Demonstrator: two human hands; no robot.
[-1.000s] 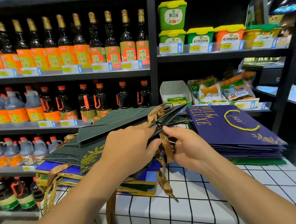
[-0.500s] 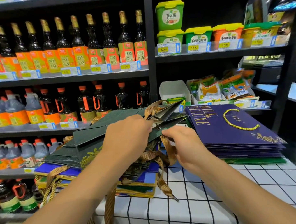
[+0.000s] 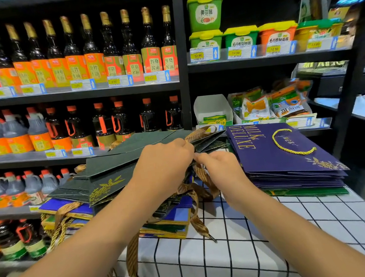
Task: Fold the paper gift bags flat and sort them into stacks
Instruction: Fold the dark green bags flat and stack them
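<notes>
A: Flattening the green bag [image 3: 119, 160] now. It's held above the mixed pile [image 3: 165, 224], left side of the table [image 3: 216, 261].

B: Grips?

A: Left hand [image 3: 164, 164] has its fingers curled round the bag's open end. Right hand [image 3: 220, 168] pinches the same end from the near side, fingertips tight together. Can't tell whether it has paper or ribbon [image 3: 197, 134].

B: Ribbons loose?

A: Yes, gold ones hang off the table edge. I'd tuck them in before pressing, else the bag won't lie flat.

B: Creases?

A: Side panels look folded inward already. Best to squeeze along the existing folds rather than make new ones.

B: Destination?

A: Purple stack [image 3: 281, 155] is to the right, just beside the hands, with a green one showing under it. Probably start a separate green stack.
</notes>
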